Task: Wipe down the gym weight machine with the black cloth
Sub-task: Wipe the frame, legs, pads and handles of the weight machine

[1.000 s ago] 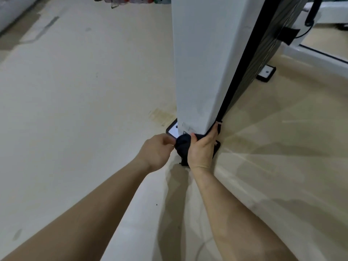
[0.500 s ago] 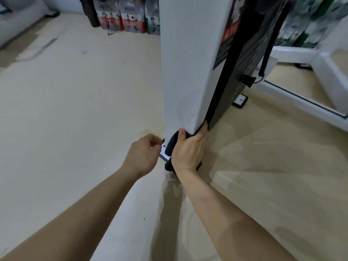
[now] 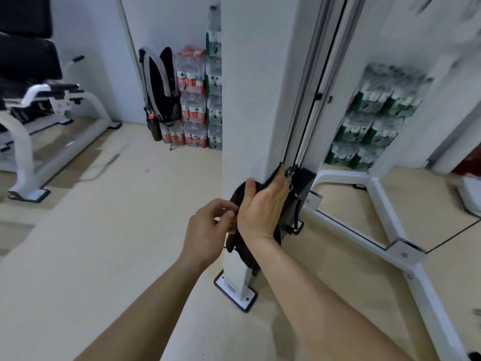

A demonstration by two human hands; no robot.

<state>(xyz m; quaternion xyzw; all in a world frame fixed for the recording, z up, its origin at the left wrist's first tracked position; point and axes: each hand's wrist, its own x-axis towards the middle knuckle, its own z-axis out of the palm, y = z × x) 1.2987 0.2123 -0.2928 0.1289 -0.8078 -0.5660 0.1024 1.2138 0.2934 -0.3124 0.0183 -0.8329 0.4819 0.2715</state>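
Right hand [image 3: 263,207] is clamping its grip on black cloth [image 3: 240,195] against machine post [image 3: 247,100]; left hand [image 3: 205,233] is hovering curled just left, grip undeterminable.

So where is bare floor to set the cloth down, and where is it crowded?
Bare: floor left of the white column, up to the bench frame; also right of its base plate, up to the floor frame. Crowded: far wall, with backpack and water packs.
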